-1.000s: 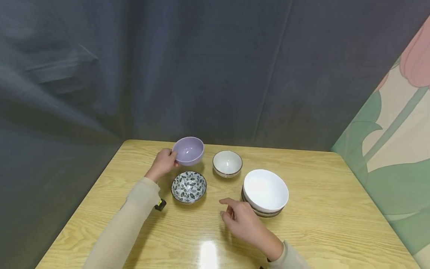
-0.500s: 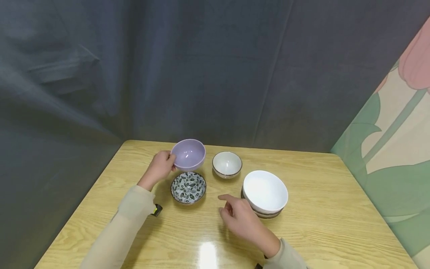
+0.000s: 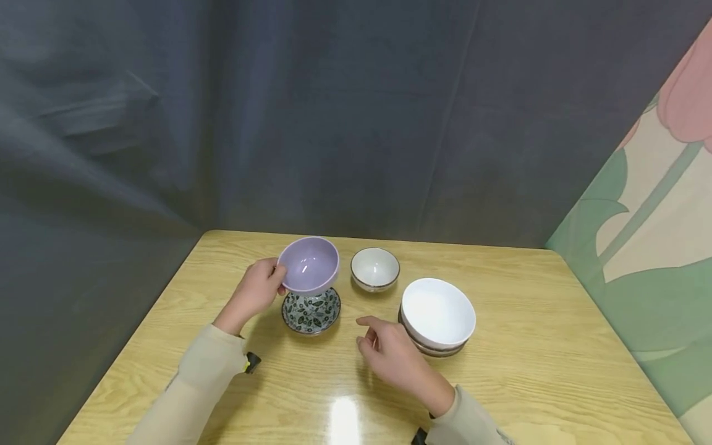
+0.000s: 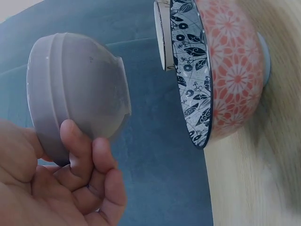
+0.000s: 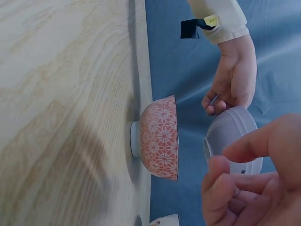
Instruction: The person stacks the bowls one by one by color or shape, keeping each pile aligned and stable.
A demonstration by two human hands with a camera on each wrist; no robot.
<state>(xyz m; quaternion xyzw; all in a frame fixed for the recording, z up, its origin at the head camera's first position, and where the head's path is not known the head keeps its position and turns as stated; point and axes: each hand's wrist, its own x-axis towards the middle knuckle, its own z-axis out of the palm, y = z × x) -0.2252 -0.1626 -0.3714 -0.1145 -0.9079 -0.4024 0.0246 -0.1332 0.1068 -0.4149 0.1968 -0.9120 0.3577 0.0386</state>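
Observation:
My left hand point(image 3: 257, 289) pinches the left rim of a purple bowl point(image 3: 309, 266), thumb inside and fingers against its outer wall. In the left wrist view the purple bowl point(image 4: 82, 80) is held in the air, apart from a patterned bowl point(image 4: 235, 70) with a pink floral outside. From the head view it overlaps the back of that patterned bowl point(image 3: 310, 314), whose inside carries dark leaves. My right hand point(image 3: 397, 357) hovers over the table with loosely bent fingers, holding nothing, left of a white bowl point(image 3: 438, 312).
A small white bowl with a brown rim point(image 3: 375, 269) stands behind, near the table's back. The large white bowl sits on top of another dark-rimmed bowl point(image 3: 439, 353). A dark curtain point(image 3: 356, 123) hangs along the back edge of the wooden table point(image 3: 534, 346).
My left hand has brought the purple bowl toward me, from behind the patterned bowl to over its back part. The right hand has barely moved.

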